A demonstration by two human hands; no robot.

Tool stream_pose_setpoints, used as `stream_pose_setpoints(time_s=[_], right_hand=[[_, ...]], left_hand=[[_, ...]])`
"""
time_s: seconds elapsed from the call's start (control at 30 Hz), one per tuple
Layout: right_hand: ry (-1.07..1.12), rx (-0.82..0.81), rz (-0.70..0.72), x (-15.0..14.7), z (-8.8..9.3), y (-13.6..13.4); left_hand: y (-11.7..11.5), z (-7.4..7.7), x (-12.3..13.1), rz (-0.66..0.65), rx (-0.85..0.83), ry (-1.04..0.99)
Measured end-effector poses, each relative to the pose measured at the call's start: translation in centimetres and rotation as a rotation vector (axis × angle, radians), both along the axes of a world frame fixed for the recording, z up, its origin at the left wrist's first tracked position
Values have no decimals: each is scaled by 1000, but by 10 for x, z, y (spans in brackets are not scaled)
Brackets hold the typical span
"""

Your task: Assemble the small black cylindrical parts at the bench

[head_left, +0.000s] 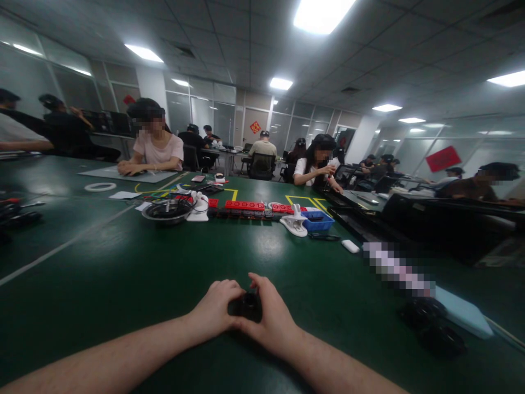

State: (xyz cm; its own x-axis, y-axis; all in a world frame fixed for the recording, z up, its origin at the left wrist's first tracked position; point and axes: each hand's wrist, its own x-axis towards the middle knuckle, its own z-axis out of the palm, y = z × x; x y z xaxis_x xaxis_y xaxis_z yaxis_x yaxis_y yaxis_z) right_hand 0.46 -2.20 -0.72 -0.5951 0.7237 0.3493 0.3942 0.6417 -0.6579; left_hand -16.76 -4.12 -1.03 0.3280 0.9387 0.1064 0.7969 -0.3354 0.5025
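Observation:
Near the front of the green table [156,273], my left hand [219,306] and my right hand [273,312] come together around a small black object [249,300]. It has a dark round part on top like a lens, but its kind is not clear. Curled fingers of my left hand grip its left side. My right hand holds the other side, thumb low and one fingertip raised at the far edge. The fingers hide much of the object.
Ahead lie a round dark tray [150,214], a row of red blocks [244,206], a white clip stand [293,223] and a blue bin [322,223]. At right are a white case [350,246], black rounded objects [441,334] and a pale blue item [463,312]. Co-workers sit beyond.

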Motion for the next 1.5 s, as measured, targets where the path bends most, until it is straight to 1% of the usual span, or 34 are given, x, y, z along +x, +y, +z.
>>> stream_pose_setpoints(time_s=[0.13,0.23,0.3,0.37,0.43,0.5,0.57,0.67,0.77,0.9,0.97,1.03,1.1,1.23,1.37,1.5], right_hand=[[-12,5,14,-2,0,0],[23,12,101,2,2,1],[35,2,170,5,3,1],[43,-9,196,6,3,1],[53,-15,157,5,2,1],[57,-25,76,4,1,2],[44,-35,5,2,-1,3],[12,-33,-49,0,-3,5],[23,-9,-25,1,-4,6],[78,26,127,4,1,3],[69,13,163,5,3,2],[55,-16,143,5,4,2],[50,-40,90,5,4,3],[45,-38,24,4,2,5],[15,-22,2,1,-1,5],[-18,-18,17,0,-1,4]], left_hand=[[-2,5,2,0,2,-5],[-3,7,4,6,2,0],[-3,6,4,9,10,7],[-2,4,2,6,21,16],[-1,1,1,-2,28,20],[0,-1,1,-11,32,24],[0,-1,1,-16,31,26],[-1,2,1,-18,25,30],[-3,4,2,-21,11,29],[-3,5,2,-7,-1,44],[-3,5,2,-1,1,43],[-3,6,2,-6,4,31],[-3,6,2,-18,3,19],[-2,7,2,-28,2,1],[-2,5,1,-23,7,17],[-2,2,1,-13,16,37]])
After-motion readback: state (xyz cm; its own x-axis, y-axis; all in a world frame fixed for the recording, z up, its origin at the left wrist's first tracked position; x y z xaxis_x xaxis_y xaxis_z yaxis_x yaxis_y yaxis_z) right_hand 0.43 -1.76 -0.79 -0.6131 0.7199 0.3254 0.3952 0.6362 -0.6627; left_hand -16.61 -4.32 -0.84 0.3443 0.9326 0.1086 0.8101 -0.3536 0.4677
